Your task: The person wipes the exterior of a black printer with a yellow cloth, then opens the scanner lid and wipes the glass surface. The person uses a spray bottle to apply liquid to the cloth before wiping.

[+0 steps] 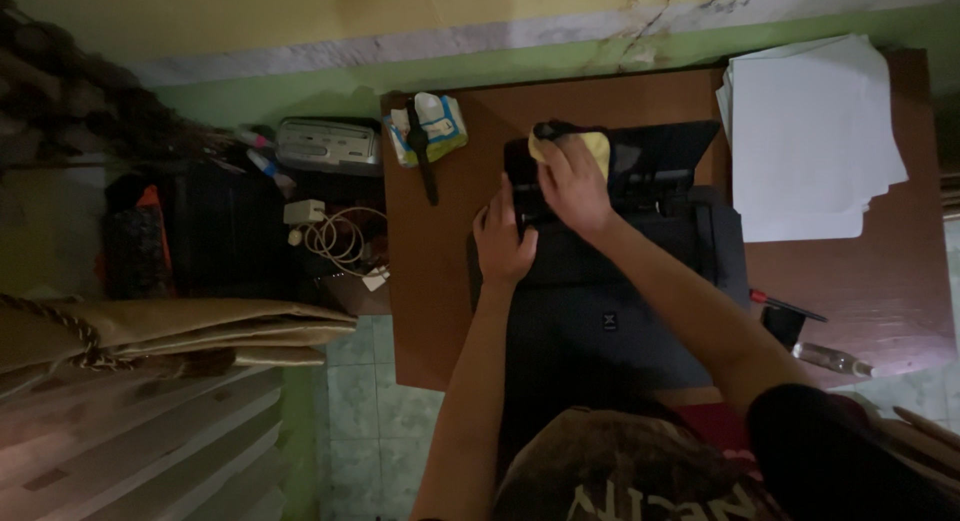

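Dark printer [600, 311], left hand [503, 243] steadying, yellow cloth [596, 147] under right hand [574, 186] grip

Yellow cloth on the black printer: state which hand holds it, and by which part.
Right hand presses the yellow cloth from above, covering its near part.

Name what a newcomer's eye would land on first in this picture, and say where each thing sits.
At the centre, the right hand presses a yellow cloth onto a black printer on a brown table, while the left hand rests on the printer's left side. A bright stack of white paper lies at the table's far right corner, and a packet of wipes at its far left corner.
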